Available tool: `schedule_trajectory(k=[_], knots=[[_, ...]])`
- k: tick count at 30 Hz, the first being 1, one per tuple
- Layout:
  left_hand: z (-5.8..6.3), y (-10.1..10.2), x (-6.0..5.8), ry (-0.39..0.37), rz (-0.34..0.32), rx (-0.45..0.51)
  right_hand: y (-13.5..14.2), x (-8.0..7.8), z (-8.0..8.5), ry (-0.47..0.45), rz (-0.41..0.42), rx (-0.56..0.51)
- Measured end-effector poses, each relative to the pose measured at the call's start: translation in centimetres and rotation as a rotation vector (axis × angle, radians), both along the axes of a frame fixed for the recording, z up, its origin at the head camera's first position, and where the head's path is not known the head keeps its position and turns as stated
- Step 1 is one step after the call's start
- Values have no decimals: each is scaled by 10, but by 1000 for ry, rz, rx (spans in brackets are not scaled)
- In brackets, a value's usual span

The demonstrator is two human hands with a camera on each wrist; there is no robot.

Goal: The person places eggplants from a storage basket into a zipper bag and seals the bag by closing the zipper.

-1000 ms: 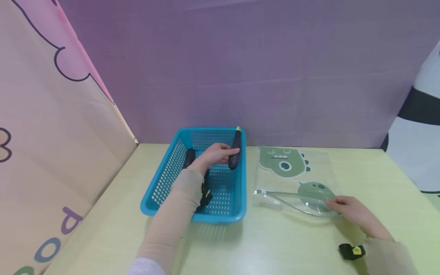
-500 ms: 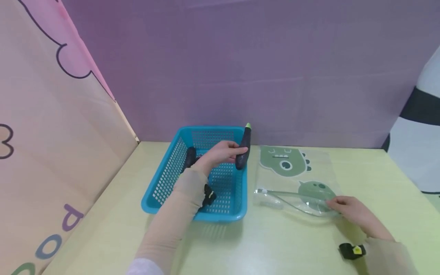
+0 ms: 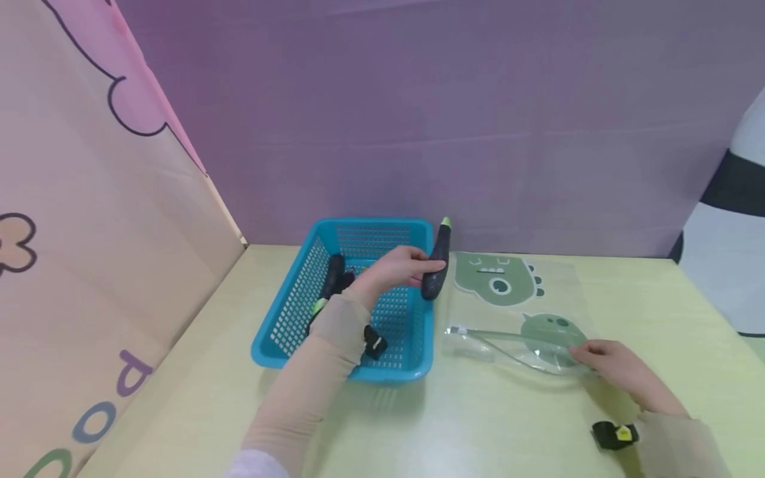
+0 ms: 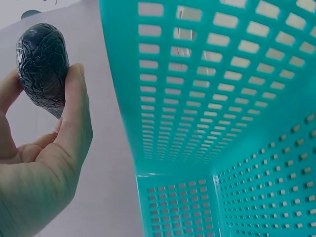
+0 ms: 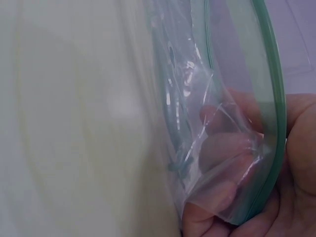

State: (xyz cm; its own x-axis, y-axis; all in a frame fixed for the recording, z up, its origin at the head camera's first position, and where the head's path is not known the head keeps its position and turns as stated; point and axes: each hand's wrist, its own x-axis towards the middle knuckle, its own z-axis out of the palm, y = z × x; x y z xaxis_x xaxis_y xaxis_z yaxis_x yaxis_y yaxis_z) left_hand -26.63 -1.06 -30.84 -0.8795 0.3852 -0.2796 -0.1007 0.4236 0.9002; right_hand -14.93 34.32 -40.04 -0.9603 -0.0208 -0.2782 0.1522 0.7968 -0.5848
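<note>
My left hand (image 3: 400, 269) pinches a dark eggplant (image 3: 436, 265) with a pale green stem end, held tilted above the right rim of a blue plastic basket (image 3: 423, 358). In the left wrist view, thumb and fingers grip the eggplant (image 4: 43, 66) around its wrinkled, glossy body, outside the basket wall (image 4: 118, 89). My right hand (image 3: 615, 368) pinches the near right corner of a clear zip bag (image 3: 508, 318) printed with green cartoon monsters. The bag's green-edged mouth (image 5: 279, 98) gapes in the right wrist view, and fingers show through the film.
More dark eggplants (image 3: 332, 277) lie in the basket's left side, partly hidden by my left forearm. A black wrist camera (image 3: 614, 435) sits by the right sleeve. A purple cloth (image 3: 418, 119) hangs behind the pale table (image 3: 454, 431).
My left hand has carried the eggplant rightward, from inside the basket to over its right rim towards the bag. The right hand keeps its hold on the bag. The head view has shifted slightly.
</note>
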Motion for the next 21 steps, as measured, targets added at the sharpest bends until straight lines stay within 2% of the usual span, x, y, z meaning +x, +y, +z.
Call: schedule_trajectory(k=[10,21], knots=[[5,8,13,-30,2,-9,1,2,-1,26,18,15],[7,11,20,-54,1,20,3,-2,0,11,38,21]])
